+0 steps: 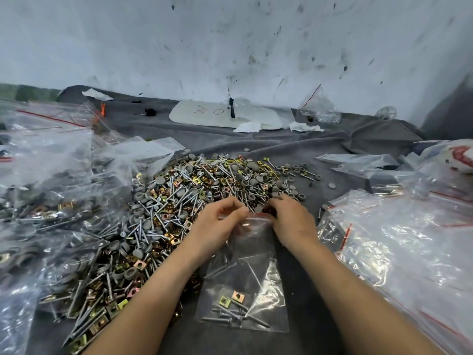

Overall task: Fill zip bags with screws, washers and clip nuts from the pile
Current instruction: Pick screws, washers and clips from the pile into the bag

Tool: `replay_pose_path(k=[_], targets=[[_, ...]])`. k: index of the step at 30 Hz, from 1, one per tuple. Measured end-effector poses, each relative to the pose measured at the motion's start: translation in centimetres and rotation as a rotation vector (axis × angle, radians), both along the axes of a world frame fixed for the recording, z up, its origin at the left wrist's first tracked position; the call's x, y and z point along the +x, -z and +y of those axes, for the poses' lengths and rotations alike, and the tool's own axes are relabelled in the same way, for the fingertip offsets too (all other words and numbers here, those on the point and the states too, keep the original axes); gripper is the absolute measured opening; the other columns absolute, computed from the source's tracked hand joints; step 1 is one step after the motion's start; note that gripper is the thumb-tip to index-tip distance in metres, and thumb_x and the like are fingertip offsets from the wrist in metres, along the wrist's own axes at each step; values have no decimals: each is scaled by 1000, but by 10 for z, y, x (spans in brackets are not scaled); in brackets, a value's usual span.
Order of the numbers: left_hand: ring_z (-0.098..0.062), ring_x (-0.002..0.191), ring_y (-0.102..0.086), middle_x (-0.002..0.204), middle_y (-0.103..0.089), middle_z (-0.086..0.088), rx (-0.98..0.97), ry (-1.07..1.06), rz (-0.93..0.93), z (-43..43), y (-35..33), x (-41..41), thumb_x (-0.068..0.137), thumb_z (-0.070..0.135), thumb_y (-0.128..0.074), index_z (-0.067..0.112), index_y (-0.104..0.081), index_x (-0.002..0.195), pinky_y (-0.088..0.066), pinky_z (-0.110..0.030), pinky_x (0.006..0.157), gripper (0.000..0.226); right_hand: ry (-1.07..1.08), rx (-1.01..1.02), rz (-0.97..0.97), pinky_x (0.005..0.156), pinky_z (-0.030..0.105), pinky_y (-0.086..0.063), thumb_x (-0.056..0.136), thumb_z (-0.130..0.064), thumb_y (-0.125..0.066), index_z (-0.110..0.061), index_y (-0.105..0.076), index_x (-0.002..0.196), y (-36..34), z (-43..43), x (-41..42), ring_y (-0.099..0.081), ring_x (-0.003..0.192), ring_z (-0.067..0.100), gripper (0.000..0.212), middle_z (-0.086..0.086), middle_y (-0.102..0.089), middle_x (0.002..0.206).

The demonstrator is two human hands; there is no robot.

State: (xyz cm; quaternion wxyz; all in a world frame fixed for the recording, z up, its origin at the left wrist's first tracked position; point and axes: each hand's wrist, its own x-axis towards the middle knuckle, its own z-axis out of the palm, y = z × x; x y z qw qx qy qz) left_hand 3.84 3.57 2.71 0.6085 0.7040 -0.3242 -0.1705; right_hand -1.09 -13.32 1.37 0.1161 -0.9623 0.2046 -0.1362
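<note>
Cloth (320,155), grey and rumpled, lies under the pile (194,201) of screws, grey washers and clip nuts, and its folds could swallow any piece that rolls away. Filled bags (38,201) crowd the pile's left side and empty bags (409,239) lie to its right; a careless elbow could drag either heap into the loose hardware.

The zip bag (245,278) being worked lies flat on the near side of the pile, its red-striped mouth touching the pile's near edge. The left hand (217,224) and right hand (291,221) each pinch that mouth, fingers curled on the plastic. Whether they are spreading or sealing it cannot be told.

The likeliest trouble is a bad seal: a screw point caught in the strip, or the track pressed unevenly, would let the contents spill back.

Inside, near the bag's bottom, lie a few screws (235,317) and two clip nuts (231,298). No washer shows, so closing now would probably leave the set short.
</note>
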Motion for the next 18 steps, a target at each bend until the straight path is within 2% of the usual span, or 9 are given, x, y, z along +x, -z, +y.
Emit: replay_pose_path(k=[2, 5, 7, 9, 11, 14, 17, 18], targets=[[-2, 67, -65, 72, -69, 7, 89, 41, -122, 2, 0, -1, 92, 24, -60, 18, -66, 78, -47, -11, 61, 16, -1, 12, 9, 71, 30, -38, 91, -24, -57, -26, -65, 106, -1, -2, 2, -55, 107, 23, 18, -6, -55, 113], [4, 75, -62, 79, -67, 17, 173, 50, -328, 1, 2, -1, 89, 27, -64, 24, -68, 82, -46, -12, 69, 8, 42, 149, -60, 75, 29, -43, 87, -7, -60, -17, -67, 98, -1, -8, 1, -56, 99, 22, 16, 0, -58, 108], [1, 87, -62, 92, -67, 13, 167, 68, -438, -1, 5, -1, 88, 23, -67, 23, -68, 87, -48, -15, 79, 2, 91, 277, -169, 76, 27, -42, 86, -5, -64, -15, -65, 92, -8, -13, -5, -58, 92, 20, 12, 3, -62, 101], [0, 96, -61, 103, -64, 11, 172, 107, -516, -2, 7, -2, 88, 20, -68, 23, -68, 91, -49, -17, 86, 5, 105, 440, -336, 72, 24, -41, 85, -7, -67, -19, -60, 86, -23, -15, -13, -60, 86, 18, 14, -1, -64, 86], [-2, 101, -60, 111, -62, 8, 162, 133, -595, -4, 7, -2, 90, 18, -66, 18, -70, 96, -49, -18, 89, 7, 9, 566, -449, 71, 23, -44, 82, -5, -70, -22, -60, 82, -45, -12, -23, -62, 82, 14, 19, -6, -64, 79], [-8, 102, -60, 114, -62, -1, 53, 98, -731, -10, 3, -4, 91, 13, -63, 11, -69, 97, -45, -16, 89, 9, -247, 493, -360, 76, 13, -44, 78, -4, -74, -26, -66, 79, -72, 2, -39, -60, 85, 5, 23, -9, -67, 81], [-10, 101, -59, 113, -61, -5, -46, 51, -769, -11, -4, -7, 93, 14, -58, 7, -67, 96, -43, -15, 87, 12, -289, 283, -262, 79, 1, -32, 78, -8, -74, -26, -71, 83, -81, 9, -45, -50, 98, 6, 19, -8, -67, 88], [-11, 102, -60, 113, -61, -5, -74, 38, -769, -10, -4, -8, 94, 15, -57, 6, -67, 96, -44, -16, 87, 14, -285, 262, -250, 81, 2, -31, 78, -9, -73, -25, -72, 84, -82, 10, -45, -48, 100, 7, 17, -7, -68, 90]])
